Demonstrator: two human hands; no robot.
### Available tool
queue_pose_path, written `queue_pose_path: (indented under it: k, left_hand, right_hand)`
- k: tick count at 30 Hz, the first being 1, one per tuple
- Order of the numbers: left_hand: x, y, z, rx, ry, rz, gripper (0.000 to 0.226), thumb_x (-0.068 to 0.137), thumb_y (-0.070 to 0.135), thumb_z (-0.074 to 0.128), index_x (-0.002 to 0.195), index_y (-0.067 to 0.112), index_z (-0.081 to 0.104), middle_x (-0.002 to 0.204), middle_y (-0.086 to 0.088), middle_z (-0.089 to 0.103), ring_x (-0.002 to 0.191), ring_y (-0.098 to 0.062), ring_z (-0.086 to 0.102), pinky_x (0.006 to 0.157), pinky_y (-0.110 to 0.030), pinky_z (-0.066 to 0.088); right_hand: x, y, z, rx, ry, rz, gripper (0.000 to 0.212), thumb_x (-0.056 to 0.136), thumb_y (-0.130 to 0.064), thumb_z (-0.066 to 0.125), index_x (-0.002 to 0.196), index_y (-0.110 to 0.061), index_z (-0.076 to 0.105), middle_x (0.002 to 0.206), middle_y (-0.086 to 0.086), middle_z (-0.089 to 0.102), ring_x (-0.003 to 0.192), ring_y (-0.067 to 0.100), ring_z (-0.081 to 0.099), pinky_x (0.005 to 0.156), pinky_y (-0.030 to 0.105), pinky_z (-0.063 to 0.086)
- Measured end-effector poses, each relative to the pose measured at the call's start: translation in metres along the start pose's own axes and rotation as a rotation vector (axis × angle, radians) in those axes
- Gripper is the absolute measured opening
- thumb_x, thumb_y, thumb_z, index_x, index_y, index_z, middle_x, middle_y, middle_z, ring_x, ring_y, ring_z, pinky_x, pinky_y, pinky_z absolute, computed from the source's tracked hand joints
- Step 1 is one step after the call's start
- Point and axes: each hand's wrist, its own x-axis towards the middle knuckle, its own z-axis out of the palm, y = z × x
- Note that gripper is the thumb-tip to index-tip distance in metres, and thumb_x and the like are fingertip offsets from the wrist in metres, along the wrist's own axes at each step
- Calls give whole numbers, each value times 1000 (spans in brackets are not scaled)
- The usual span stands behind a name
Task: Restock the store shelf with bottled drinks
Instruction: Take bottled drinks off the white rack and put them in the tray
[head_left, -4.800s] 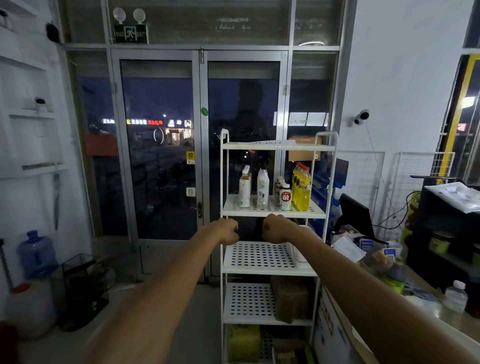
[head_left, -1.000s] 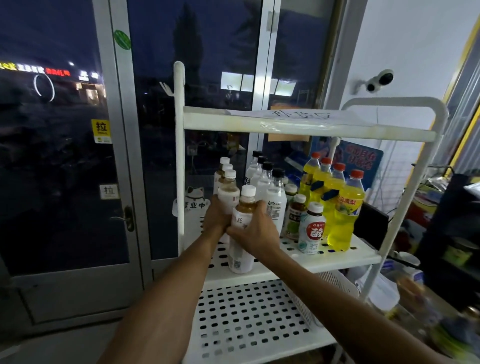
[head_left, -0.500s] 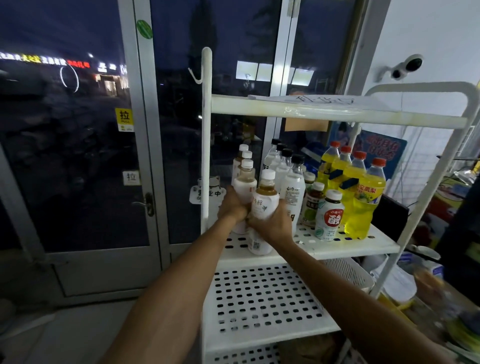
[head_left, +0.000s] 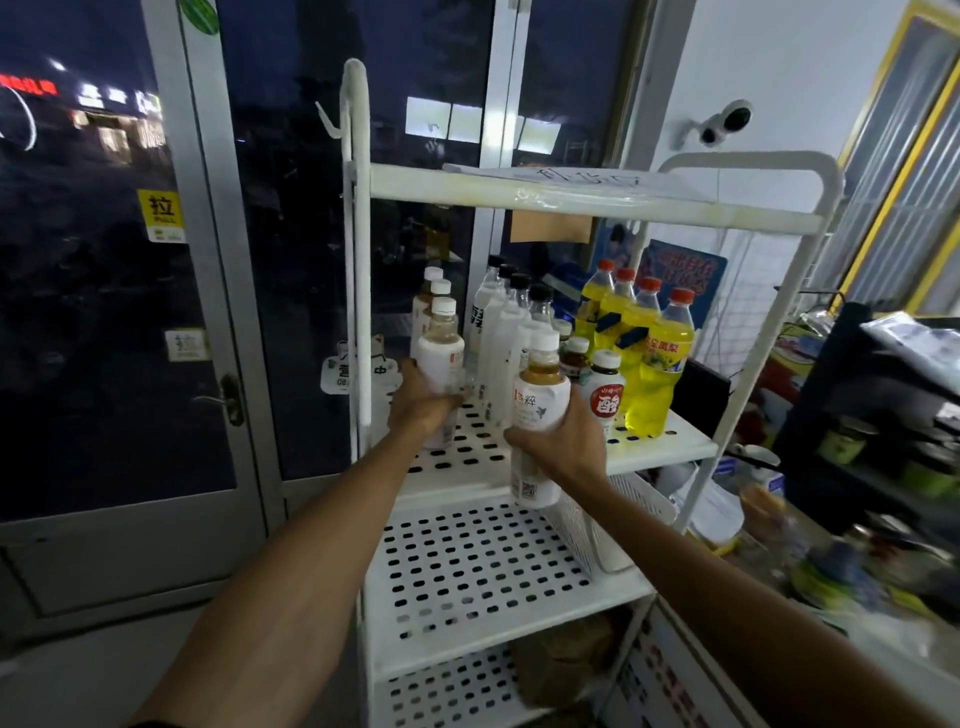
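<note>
- Two bottles held: our left hand (head_left: 423, 410) grips the pale bottle (head_left: 441, 358) standing on the white shelf (head_left: 467, 460); our right hand (head_left: 563, 447) holds the "粹" bottle (head_left: 537, 408) before its edge.
- Door sticker (head_left: 161, 213): "拉".

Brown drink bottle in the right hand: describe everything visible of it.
The brown drink bottle looks like clear plastic, with a white screw cap, brown liquid showing at the shoulder, and a white wrap label bearing printed characters, a small bird and a code square low down. It is capped, about upright, and held in front of the perforated white shelf, its base lower than that shelf's front edge. The right hand grips round its middle; nothing else plainly touches it.
</note>
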Motion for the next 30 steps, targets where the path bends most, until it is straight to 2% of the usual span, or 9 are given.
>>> queue_pose_path:
  k: [4,6,9,14,16,18,22,26,30]
  left_hand:
    - [-16,-2,2,98,92,68,80,73,36,81,133,14,33,125,-8,60,108,-32,61,78,-35,45]
    - [-29,-2,4,132,164,118,82,72,45,79,133,14,33,121,-10,61,103,-31,62,74,-32,44]
    - [-47,5,14,103,179,172,83,72,46,77,132,11,31,117,-12,62,97,-31,64,70,-31,46]
    - [-81,25,41,83,80,336,87,65,48,79,129,5,38,114,-13,64,93,-31,66,71,-37,55]
    - [-96,34,56,80,8,408,89,61,51,74,129,4,39,113,-13,63,92,-30,65,68,-33,53]
    - [-111,42,74,92,-68,451,85,64,46,79,127,5,40,112,-11,63,92,-30,65,67,-29,49]
    - [-139,57,114,77,-159,449,84,64,52,76,128,13,40,112,-6,64,93,-27,66,72,-37,57]
    - [-164,73,159,118,-220,452,75,71,51,76,126,10,43,110,-9,66,94,-30,67,73,-37,55]
    - [-188,80,205,156,-289,426,74,71,57,74,121,11,45,111,-10,66,97,-33,66,75,-42,56]
  right_hand:
    - [-5,14,-28,-27,62,49,73,59,-34,88,120,-20,49,110,0,67,98,19,64,84,42,56]
    - [-8,20,-41,-45,101,76,72,61,-32,88,121,-19,49,110,2,66,98,21,63,84,41,55]
    - [-13,31,-59,-83,155,132,70,61,-36,86,117,-20,48,106,1,64,94,21,62,81,40,55]
    - [-25,52,-87,-121,241,229,68,63,-39,83,116,-18,47,101,0,61,90,19,59,75,34,51]
    - [-31,61,-101,-147,276,259,70,63,-41,82,118,-18,47,101,0,60,91,20,59,74,34,49]
    - [-36,72,-115,-168,300,275,71,64,-42,83,120,-18,47,102,0,59,90,19,58,73,32,48]
    - [-46,93,-152,-201,350,337,73,62,-49,80,119,-19,46,107,3,62,98,24,61,81,41,53]
    - [-60,121,-197,-229,357,400,68,70,-41,80,122,-15,45,103,3,58,88,20,54,73,32,46]
    - [-80,153,-238,-276,370,469,73,65,-54,81,116,-17,44,100,0,56,85,17,53,71,31,49]
